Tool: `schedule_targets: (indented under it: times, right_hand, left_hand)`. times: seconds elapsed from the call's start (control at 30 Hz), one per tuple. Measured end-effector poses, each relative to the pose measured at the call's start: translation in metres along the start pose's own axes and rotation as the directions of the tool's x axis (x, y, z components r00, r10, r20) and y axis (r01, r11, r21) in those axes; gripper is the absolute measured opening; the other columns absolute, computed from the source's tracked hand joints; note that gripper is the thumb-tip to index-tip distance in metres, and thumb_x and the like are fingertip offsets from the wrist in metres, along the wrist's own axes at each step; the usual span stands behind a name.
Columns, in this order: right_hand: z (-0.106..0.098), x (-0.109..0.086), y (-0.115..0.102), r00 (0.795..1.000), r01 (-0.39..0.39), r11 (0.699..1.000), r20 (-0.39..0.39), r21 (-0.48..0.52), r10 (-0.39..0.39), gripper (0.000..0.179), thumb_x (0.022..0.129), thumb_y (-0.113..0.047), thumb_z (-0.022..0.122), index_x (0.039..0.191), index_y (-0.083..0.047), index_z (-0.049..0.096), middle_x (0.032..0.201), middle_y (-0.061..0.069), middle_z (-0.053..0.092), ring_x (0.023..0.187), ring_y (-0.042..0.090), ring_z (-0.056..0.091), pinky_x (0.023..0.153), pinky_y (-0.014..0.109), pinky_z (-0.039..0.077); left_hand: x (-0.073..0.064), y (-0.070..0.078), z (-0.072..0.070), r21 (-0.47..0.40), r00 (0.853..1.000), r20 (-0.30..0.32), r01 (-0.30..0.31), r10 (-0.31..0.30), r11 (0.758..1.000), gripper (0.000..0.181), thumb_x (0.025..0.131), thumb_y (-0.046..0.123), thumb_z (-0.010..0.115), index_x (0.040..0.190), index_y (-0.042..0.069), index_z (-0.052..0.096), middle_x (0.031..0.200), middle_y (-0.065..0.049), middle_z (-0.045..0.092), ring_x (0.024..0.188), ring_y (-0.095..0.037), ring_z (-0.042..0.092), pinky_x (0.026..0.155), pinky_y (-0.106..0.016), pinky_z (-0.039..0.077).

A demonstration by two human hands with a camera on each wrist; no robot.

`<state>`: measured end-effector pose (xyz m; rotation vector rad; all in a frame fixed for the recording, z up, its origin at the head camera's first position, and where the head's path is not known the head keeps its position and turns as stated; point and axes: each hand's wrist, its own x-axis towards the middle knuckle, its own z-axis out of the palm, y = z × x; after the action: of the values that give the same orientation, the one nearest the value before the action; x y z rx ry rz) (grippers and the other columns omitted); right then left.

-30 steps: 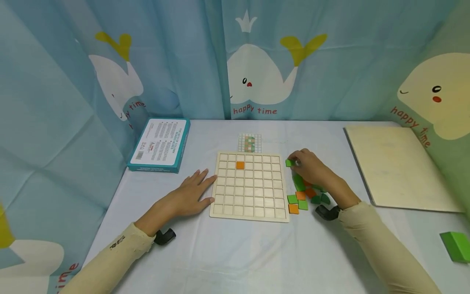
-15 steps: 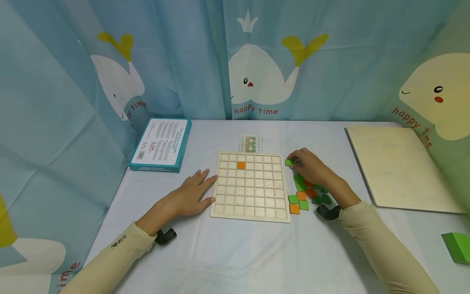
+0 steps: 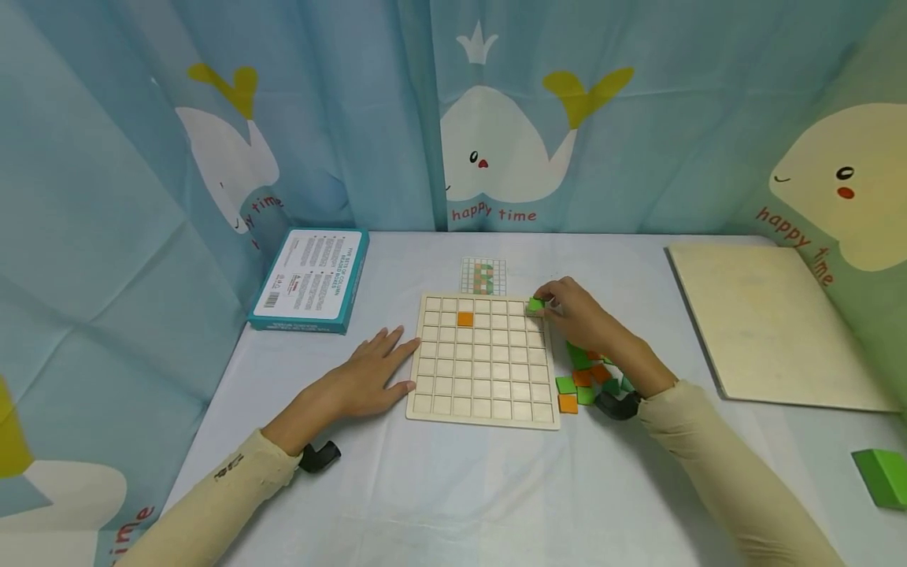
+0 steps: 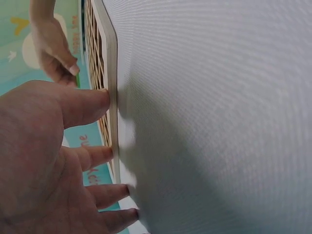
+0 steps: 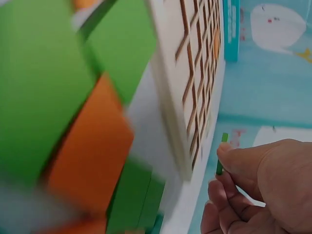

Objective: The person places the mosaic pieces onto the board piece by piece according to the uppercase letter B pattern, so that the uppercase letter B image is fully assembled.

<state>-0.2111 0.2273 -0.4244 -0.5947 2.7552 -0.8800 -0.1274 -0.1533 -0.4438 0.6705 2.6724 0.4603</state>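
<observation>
A light wooden grid board [image 3: 482, 369] lies in the middle of the table. One orange square tile [image 3: 464, 319] sits in a cell of its second row. My right hand [image 3: 581, 316] pinches a green tile [image 3: 535, 304] between thumb and fingers over the board's far right corner; in the right wrist view the green tile [image 5: 219, 165] is seen edge-on. My left hand [image 3: 366, 376] lies with fingers spread, thumb and index finger touching the board's left edge; the left wrist view shows the thumb [image 4: 87, 105] against that edge.
Loose green and orange tiles [image 3: 583, 378] lie right of the board, partly under my right forearm. A small printed pattern card [image 3: 484, 276] lies behind the board. A teal and white box [image 3: 309, 279] stands back left, a wooden panel [image 3: 772, 323] right, a green block [image 3: 881, 477] front right.
My right hand has moved left with the green tile, from beside the board to over its far right corner. My left hand has stayed at the board's left edge.
</observation>
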Motion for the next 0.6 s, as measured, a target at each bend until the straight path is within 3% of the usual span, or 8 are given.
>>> schedule_targets:
  times: [0.27,0.6]
  right_hand:
    - [0.031,0.017,-0.028,0.992,0.099,0.995,0.072,0.016,-0.1,0.028,0.105,-0.006,0.064,0.129,0.008,0.06,0.125,0.024,0.056,0.115,0.037,0.059,0.099,0.05,0.054]
    - [0.05,0.03,-0.05,0.988,0.143,0.987,0.066,-0.067,-0.139,0.022,0.102,-0.007,0.069,0.121,0.003,0.066,0.118,0.016,0.063,0.108,0.031,0.06,0.094,0.045,0.054]
  left_hand:
    - [0.0,-0.002,0.002,-0.005,1.0,0.011,0.008,-0.008,1.0,0.072,0.108,0.046,0.053,0.17,0.02,0.026,0.177,-0.017,0.013,0.163,-0.042,0.009,0.129,-0.062,0.016]
    - [0.0,-0.003,0.002,-0.004,1.0,-0.001,-0.009,0.009,1.0,0.072,0.108,0.046,0.053,0.169,0.019,0.026,0.176,-0.018,0.014,0.163,-0.043,0.009,0.128,-0.063,0.016]
